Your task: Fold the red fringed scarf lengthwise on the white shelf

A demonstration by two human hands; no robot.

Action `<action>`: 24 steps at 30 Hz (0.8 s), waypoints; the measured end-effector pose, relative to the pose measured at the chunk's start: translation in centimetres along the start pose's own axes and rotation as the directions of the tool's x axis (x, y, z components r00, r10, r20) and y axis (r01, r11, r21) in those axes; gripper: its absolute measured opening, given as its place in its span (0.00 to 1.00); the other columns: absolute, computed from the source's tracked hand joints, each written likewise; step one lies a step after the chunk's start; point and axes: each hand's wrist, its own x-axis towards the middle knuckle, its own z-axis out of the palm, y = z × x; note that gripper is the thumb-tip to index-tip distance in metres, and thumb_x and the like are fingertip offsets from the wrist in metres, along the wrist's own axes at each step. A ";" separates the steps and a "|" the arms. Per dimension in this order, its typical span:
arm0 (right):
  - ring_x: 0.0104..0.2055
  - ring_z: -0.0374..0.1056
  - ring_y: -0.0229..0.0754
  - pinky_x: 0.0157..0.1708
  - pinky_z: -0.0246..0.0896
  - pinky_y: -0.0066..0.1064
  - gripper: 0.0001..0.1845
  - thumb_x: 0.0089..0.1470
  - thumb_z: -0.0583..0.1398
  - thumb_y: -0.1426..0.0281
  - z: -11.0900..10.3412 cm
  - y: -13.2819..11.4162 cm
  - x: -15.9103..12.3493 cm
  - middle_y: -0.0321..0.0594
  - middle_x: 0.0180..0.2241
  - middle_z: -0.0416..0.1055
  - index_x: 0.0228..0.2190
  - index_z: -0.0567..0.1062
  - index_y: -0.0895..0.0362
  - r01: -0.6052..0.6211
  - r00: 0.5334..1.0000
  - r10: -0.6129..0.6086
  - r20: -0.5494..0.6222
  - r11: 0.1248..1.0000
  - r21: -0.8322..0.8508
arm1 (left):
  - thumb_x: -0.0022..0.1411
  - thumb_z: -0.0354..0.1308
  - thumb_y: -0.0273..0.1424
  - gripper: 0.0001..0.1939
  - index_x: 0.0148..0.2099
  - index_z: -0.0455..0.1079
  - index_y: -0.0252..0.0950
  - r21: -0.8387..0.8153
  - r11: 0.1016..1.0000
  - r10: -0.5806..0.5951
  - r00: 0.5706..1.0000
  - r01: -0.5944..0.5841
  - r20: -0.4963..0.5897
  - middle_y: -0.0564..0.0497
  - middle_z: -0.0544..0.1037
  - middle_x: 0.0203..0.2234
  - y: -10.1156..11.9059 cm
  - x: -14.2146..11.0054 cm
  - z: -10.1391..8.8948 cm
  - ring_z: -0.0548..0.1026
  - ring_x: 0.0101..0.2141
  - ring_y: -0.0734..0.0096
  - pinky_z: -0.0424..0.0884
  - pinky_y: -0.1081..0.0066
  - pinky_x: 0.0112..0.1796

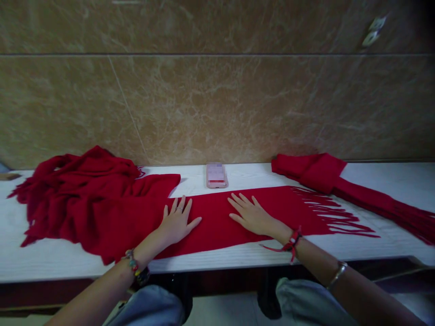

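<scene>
A red scarf point(214, 222) lies flat across the middle of the table, its fringe point(336, 213) spread out toward the right. On its left part rests my left hand point(176, 222), palm down with the fingers spread. My right hand point(251, 215) also lies flat on the scarf, fingers stretched out, a short way to the right. Both hands hold nothing. To the left, the cloth runs into a rumpled heap of red fabric point(81, 194); where one piece ends and another begins I cannot tell.
Against the wall at the right lies a folded red scarf point(312, 170), its fringed end trailing to the table's right side. A phone point(216, 175) sits behind the flat scarf. The white table point(44, 262) backs onto a brown tiled wall point(204, 108) with a socket point(374, 31).
</scene>
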 end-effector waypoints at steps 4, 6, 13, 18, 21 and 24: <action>0.62 0.40 0.54 0.52 0.41 0.60 0.30 0.59 0.42 0.56 -0.2 5.6 -2.4 0.49 0.60 0.46 0.58 0.53 0.59 -0.194 0.981 0.194 -0.011 0.978 -0.070 | 0.59 0.36 0.52 0.39 0.63 0.44 0.29 -0.008 1.000 -0.016 1.000 0.016 0.004 0.36 0.44 0.61 -1.0 -0.2 -0.1 0.43 0.60 0.44 0.46 0.42 0.52; 0.62 0.39 0.56 0.52 0.41 0.61 0.30 0.59 0.42 0.58 -0.6 6.6 -2.9 0.52 0.60 0.47 0.58 0.54 0.61 -0.282 0.959 0.280 -0.044 0.956 -0.085 | 0.59 0.37 0.52 0.39 0.63 0.46 0.29 -0.003 1.000 -0.011 1.000 0.011 -0.027 0.35 0.45 0.61 -0.6 -0.1 -0.1 0.44 0.59 0.44 0.46 0.42 0.52; 0.63 0.36 0.52 0.56 0.37 0.54 0.33 0.58 0.41 0.54 -1.2 -2.4 -1.4 0.50 0.61 0.44 0.58 0.51 0.62 0.048 0.994 -0.044 -0.096 0.998 0.038 | 0.57 0.39 0.53 0.41 0.63 0.43 0.30 -0.022 0.985 0.170 0.985 -0.170 -0.026 0.39 0.44 0.61 3.6 0.0 -0.3 0.42 0.60 0.48 0.47 0.46 0.53; 0.62 0.39 0.52 0.56 0.37 0.55 0.34 0.58 0.43 0.53 -1.0 -1.9 -2.5 0.48 0.61 0.44 0.58 0.51 0.61 0.035 0.999 -0.036 0.004 0.998 0.055 | 0.55 0.40 0.55 0.43 0.63 0.44 0.29 -0.016 0.989 0.148 0.989 -0.147 0.010 0.39 0.44 0.61 3.7 0.1 -0.1 0.42 0.60 0.47 0.45 0.45 0.54; 0.62 0.39 0.52 0.55 0.40 0.55 0.31 0.59 0.43 0.56 -1.3 3.6 -4.7 0.49 0.61 0.44 0.58 0.51 0.60 -0.095 0.995 0.095 0.008 0.995 -0.025 | 0.55 0.40 0.55 0.44 0.64 0.42 0.28 -0.007 0.990 0.143 0.989 -0.143 0.024 0.39 0.42 0.62 3.4 0.2 0.0 0.41 0.60 0.48 0.44 0.47 0.54; 0.62 0.40 0.52 0.53 0.44 0.55 0.27 0.60 0.43 0.61 -1.4 9.7 -7.7 0.53 0.60 0.46 0.57 0.55 0.61 -0.246 0.969 0.244 -0.027 0.961 -0.126 | 0.54 0.41 0.56 0.45 0.64 0.42 0.29 -0.010 0.990 0.141 0.990 -0.141 0.024 0.39 0.43 0.61 3.0 0.4 0.3 0.41 0.60 0.48 0.45 0.47 0.54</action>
